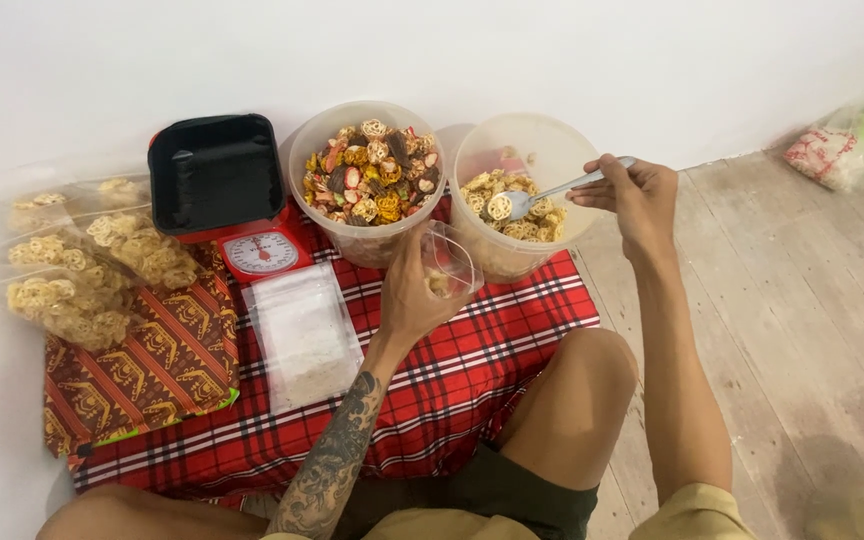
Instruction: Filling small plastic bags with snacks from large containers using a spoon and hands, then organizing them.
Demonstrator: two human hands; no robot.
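The right hand (637,195) grips the handle of a metal spoon (552,192), fingers folded around its end, the wrist bent so the bowl dips into the pale wheel-shaped crackers in the clear plastic tub (522,150) at the far right corner of the red plaid cloth (492,350). The left hand (414,290) is wrapped around a small clear plastic bag (449,262), pinching it open with its mouth tilted toward that tub, seemingly so a spoonful can drop straight in; a few crackers already lie inside. The tattooed left forearm rises from the lap, the right arm reaches out nearly straight. Just left stands a second tub of mixed coloured crackers (367,175), then a red kitchen scale (222,190), a stack of empty bags (302,335), and filled cracker bags (82,270) along the cloth's left edge.
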